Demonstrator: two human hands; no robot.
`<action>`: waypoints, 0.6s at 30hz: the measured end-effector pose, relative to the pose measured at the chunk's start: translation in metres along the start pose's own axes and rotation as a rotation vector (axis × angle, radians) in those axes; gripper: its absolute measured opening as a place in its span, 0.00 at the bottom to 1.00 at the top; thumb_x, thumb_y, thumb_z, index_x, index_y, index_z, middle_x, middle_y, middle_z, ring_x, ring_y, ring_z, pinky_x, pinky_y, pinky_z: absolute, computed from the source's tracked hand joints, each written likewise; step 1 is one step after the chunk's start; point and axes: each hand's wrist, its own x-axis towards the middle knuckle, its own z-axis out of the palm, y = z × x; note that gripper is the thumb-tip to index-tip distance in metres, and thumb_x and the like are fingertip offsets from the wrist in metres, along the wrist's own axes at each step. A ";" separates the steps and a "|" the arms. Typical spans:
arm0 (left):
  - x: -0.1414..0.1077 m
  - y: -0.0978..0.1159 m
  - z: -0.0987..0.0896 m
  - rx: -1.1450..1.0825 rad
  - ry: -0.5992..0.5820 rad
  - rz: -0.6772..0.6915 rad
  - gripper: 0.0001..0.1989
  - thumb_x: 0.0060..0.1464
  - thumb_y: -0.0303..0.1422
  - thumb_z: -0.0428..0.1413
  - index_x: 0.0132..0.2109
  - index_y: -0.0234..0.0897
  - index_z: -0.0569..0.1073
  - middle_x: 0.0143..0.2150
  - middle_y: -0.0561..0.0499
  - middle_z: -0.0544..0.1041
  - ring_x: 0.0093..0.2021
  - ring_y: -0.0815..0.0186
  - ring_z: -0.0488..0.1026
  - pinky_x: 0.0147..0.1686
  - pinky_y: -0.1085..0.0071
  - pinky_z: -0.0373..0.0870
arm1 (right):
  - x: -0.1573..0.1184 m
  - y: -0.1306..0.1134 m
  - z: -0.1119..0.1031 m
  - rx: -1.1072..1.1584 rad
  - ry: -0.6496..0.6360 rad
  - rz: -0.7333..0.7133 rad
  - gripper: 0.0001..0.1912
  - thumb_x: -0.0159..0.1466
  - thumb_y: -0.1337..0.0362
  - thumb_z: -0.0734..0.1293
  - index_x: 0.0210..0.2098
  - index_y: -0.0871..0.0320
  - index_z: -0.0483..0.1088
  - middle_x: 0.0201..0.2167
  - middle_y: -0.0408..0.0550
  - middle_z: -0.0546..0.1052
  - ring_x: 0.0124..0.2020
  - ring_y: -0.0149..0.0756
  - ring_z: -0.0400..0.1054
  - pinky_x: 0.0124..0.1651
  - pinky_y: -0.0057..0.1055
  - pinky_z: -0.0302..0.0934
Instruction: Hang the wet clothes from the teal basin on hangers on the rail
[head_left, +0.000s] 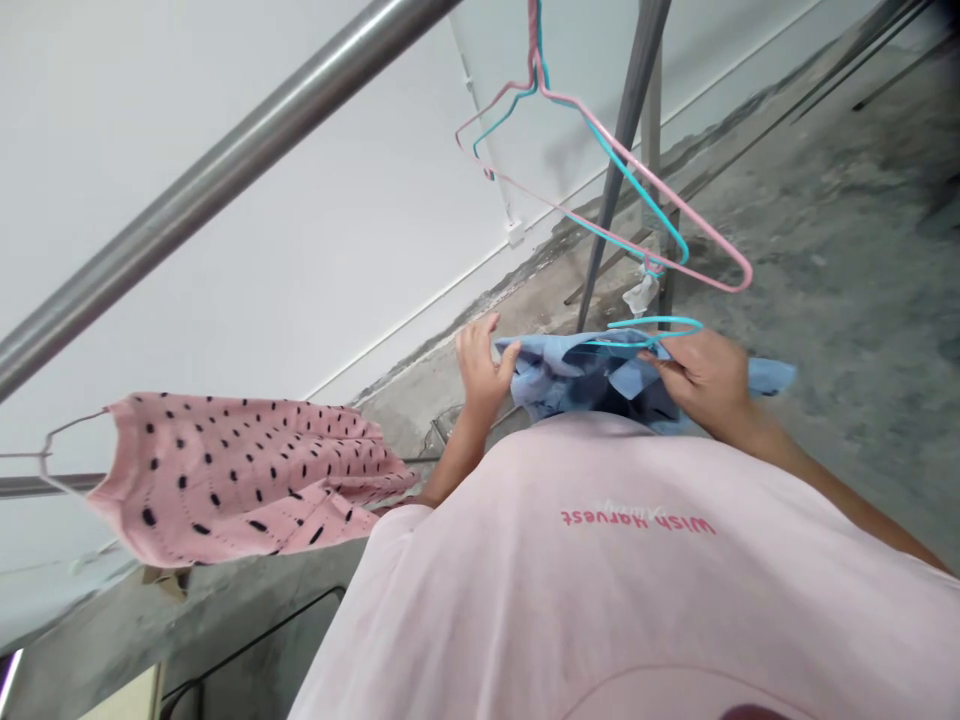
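Observation:
A light blue garment (577,375) is bunched in front of my chest. My left hand (481,368) grips its left edge. My right hand (705,380) holds its right side together with a teal wire hanger (660,325) that pokes out of the cloth. Two bare hangers, one pink (701,240) and one teal (660,215), hang from above just beyond my hands.
A steel rail (225,165) runs diagonally at upper left. A pink dotted garment (240,470) hangs on a white hanger at left. A grey rack pole (626,130) stands behind the hangers. White wall meets a rough concrete floor (825,230).

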 end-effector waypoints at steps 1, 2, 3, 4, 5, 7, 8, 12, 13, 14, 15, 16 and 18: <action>-0.004 -0.002 -0.001 0.053 -0.029 0.034 0.28 0.65 0.53 0.47 0.59 0.36 0.69 0.53 0.38 0.73 0.54 0.53 0.69 0.57 0.54 0.60 | 0.001 -0.003 -0.001 0.004 0.005 -0.019 0.21 0.70 0.56 0.59 0.24 0.58 0.68 0.24 0.52 0.75 0.28 0.38 0.67 0.34 0.33 0.55; -0.008 -0.003 -0.002 0.088 -0.084 0.071 0.27 0.66 0.52 0.45 0.59 0.38 0.70 0.54 0.39 0.74 0.55 0.52 0.68 0.57 0.54 0.59 | 0.002 -0.006 0.000 0.015 0.004 -0.030 0.20 0.70 0.56 0.59 0.24 0.58 0.69 0.24 0.53 0.75 0.28 0.38 0.68 0.34 0.33 0.56; -0.012 -0.002 -0.001 0.107 -0.146 0.106 0.25 0.68 0.51 0.44 0.57 0.39 0.72 0.52 0.40 0.75 0.53 0.53 0.69 0.56 0.54 0.58 | 0.004 -0.010 0.000 0.033 -0.011 -0.032 0.20 0.70 0.56 0.59 0.25 0.58 0.70 0.24 0.53 0.75 0.29 0.39 0.69 0.34 0.33 0.57; -0.016 -0.001 0.000 0.112 -0.200 0.131 0.24 0.69 0.48 0.42 0.54 0.40 0.74 0.49 0.42 0.77 0.50 0.54 0.71 0.53 0.55 0.59 | 0.006 -0.014 0.001 0.056 -0.031 -0.028 0.20 0.70 0.56 0.59 0.25 0.58 0.70 0.24 0.53 0.76 0.30 0.39 0.70 0.35 0.33 0.59; -0.018 0.000 0.000 0.109 -0.234 0.151 0.23 0.70 0.46 0.40 0.51 0.41 0.76 0.44 0.43 0.78 0.46 0.56 0.72 0.50 0.56 0.60 | 0.010 -0.017 0.001 0.088 -0.053 -0.023 0.20 0.70 0.55 0.59 0.26 0.57 0.71 0.25 0.53 0.76 0.31 0.40 0.71 0.37 0.33 0.60; -0.020 -0.001 -0.004 0.104 -0.219 0.149 0.25 0.71 0.43 0.38 0.44 0.40 0.78 0.36 0.45 0.78 0.39 0.58 0.72 0.44 0.58 0.61 | 0.018 -0.024 0.001 0.178 -0.102 -0.023 0.17 0.70 0.54 0.60 0.33 0.57 0.74 0.32 0.54 0.79 0.37 0.42 0.73 0.41 0.34 0.63; -0.018 -0.004 -0.010 0.116 -0.165 0.109 0.25 0.71 0.43 0.38 0.41 0.40 0.78 0.34 0.46 0.77 0.38 0.58 0.71 0.43 0.59 0.61 | 0.024 -0.026 0.000 0.224 -0.129 -0.039 0.16 0.70 0.54 0.61 0.39 0.57 0.75 0.38 0.54 0.80 0.41 0.44 0.74 0.45 0.35 0.64; 0.001 -0.027 -0.060 0.230 0.151 -0.132 0.21 0.70 0.41 0.40 0.43 0.39 0.76 0.39 0.46 0.75 0.45 0.57 0.70 0.49 0.58 0.64 | 0.044 -0.026 -0.013 0.293 -0.210 -0.102 0.19 0.69 0.52 0.63 0.51 0.58 0.71 0.48 0.54 0.78 0.48 0.47 0.71 0.50 0.39 0.62; 0.006 -0.032 -0.075 0.250 0.199 -0.159 0.21 0.71 0.40 0.39 0.45 0.38 0.75 0.40 0.45 0.74 0.47 0.57 0.69 0.51 0.58 0.63 | 0.047 -0.025 -0.017 0.325 -0.225 -0.084 0.17 0.69 0.51 0.63 0.46 0.58 0.72 0.42 0.53 0.78 0.43 0.45 0.71 0.47 0.38 0.61; 0.011 -0.035 -0.088 0.266 0.237 -0.176 0.21 0.71 0.38 0.38 0.46 0.38 0.75 0.42 0.44 0.73 0.48 0.57 0.69 0.52 0.57 0.63 | 0.049 -0.024 -0.020 0.395 -0.268 -0.054 0.17 0.69 0.51 0.62 0.39 0.59 0.72 0.35 0.51 0.76 0.38 0.41 0.69 0.42 0.35 0.61; 0.014 -0.037 -0.097 0.275 0.261 -0.182 0.21 0.71 0.37 0.37 0.48 0.37 0.74 0.43 0.44 0.72 0.50 0.57 0.68 0.53 0.57 0.63 | 0.050 -0.025 -0.022 0.510 -0.352 -0.023 0.19 0.70 0.50 0.61 0.33 0.59 0.70 0.30 0.48 0.73 0.33 0.37 0.67 0.38 0.33 0.59; 0.017 -0.038 -0.103 0.284 0.282 -0.186 0.21 0.71 0.36 0.37 0.49 0.37 0.74 0.44 0.43 0.72 0.51 0.57 0.68 0.53 0.57 0.63 | 0.050 -0.026 -0.022 0.659 -0.482 0.006 0.21 0.69 0.50 0.61 0.29 0.59 0.67 0.27 0.46 0.70 0.30 0.34 0.64 0.34 0.30 0.57; 0.018 -0.034 -0.103 0.303 0.311 -0.189 0.19 0.71 0.34 0.38 0.51 0.37 0.74 0.47 0.43 0.71 0.53 0.57 0.67 0.55 0.57 0.63 | 0.046 -0.033 -0.016 0.977 -0.804 0.087 0.22 0.67 0.47 0.64 0.28 0.59 0.66 0.26 0.44 0.68 0.27 0.32 0.62 0.30 0.28 0.56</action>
